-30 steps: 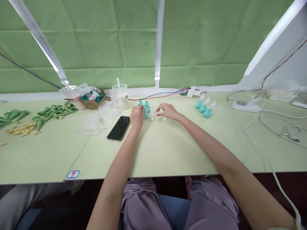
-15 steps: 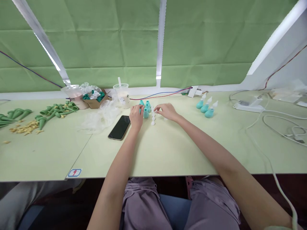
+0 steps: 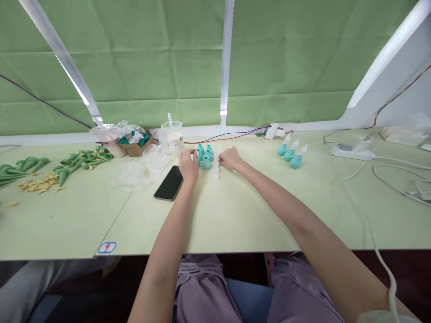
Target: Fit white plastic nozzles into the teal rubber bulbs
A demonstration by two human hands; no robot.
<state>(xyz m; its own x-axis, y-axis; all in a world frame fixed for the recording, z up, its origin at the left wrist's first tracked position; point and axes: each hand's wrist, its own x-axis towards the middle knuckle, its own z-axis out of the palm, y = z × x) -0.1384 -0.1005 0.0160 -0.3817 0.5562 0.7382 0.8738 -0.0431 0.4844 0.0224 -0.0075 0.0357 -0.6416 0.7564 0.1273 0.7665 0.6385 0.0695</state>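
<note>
Several teal squeeze bulbs [image 3: 206,163] stand in two short columns with their necks up. Close against their left side is my left hand [image 3: 189,168], fingers loosely bent and apart, the fingertips beside the nearest bulbs; I see nothing held in it. A row of small white nozzle tips [image 3: 217,170] runs along the right of the bulbs. At the far part of this row my right hand [image 3: 230,159] has thumb and forefinger pinched together; what lies between them is too small to make out. Three teal bulbs with white tips fitted [image 3: 288,155] stand farther right.
A black phone [image 3: 169,183] lies left of my left forearm. Behind it are clear plastic bags [image 3: 143,168], a drink cup with a straw [image 3: 173,134] and a cardboard box [image 3: 136,148]. Green cone-shaped parts [image 3: 72,161] lie left. A power strip [image 3: 352,152] and cables occupy the right.
My left hand has drawn slightly left from over the bulbs, so more of them show. The right hand's fingers have closed at the white row. The view has shifted a little.
</note>
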